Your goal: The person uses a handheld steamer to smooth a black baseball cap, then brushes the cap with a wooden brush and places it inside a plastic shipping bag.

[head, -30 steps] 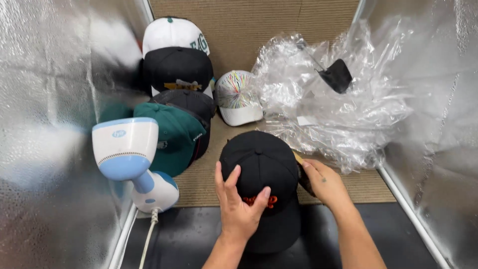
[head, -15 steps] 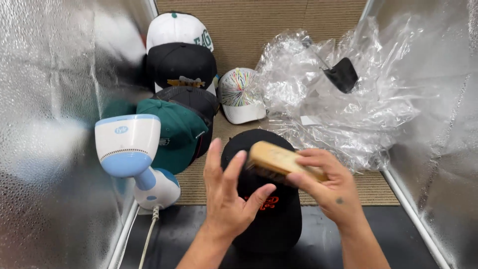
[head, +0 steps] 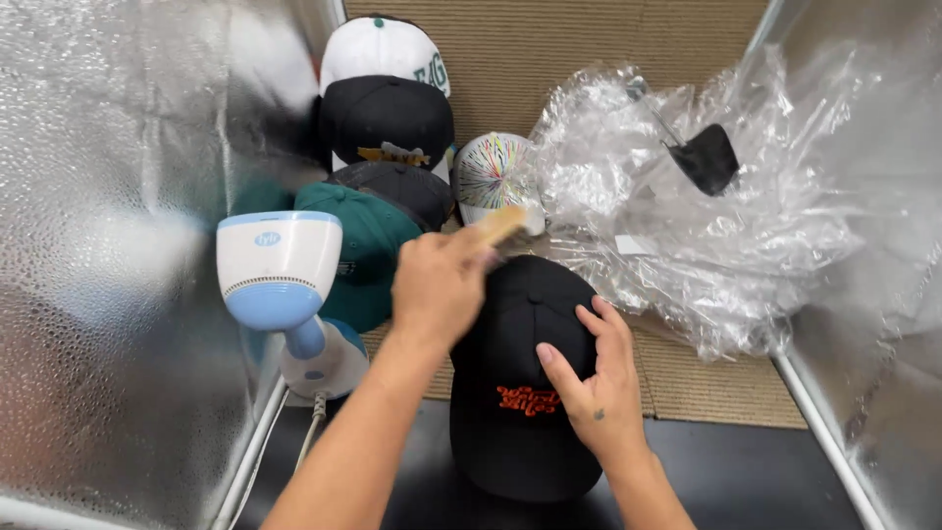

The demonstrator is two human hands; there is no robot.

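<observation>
We look down from a head camera at a black cap (head: 525, 383) with an orange embroidered mark on its front, lying near the front edge of a woven tan mat (head: 687, 368) and reaching onto the dark surface (head: 746, 471) in front of it. Our left hand (head: 442, 285) has its fingers wrapped tight around a wooden brush (head: 496, 228), held at the cap's far-left side. Our right hand (head: 594, 388) lies flat on the cap's crown, fingers spread apart and pressing down. Just left of the cap stands a white and blue handheld steamer (head: 280, 285) on its base, its cord (head: 312, 432) trailing toward us. Behind the left hand, along the mat's left edge, 4 caps overlap in a row: a green cap (head: 368, 245), a dark cap (head: 407, 188), a black cap with a gold emblem (head: 388, 118) and a white cap (head: 378, 47) at the far-left corner. A white cap with colourful streaks (head: 491, 175) sits just beyond the brush. Crumpled clear plastic wrapping (head: 706, 226) fills the mat's right side, with a small black piece (head: 706, 157) inside it. Silver reflective walls (head: 108, 245) close in both sides.
</observation>
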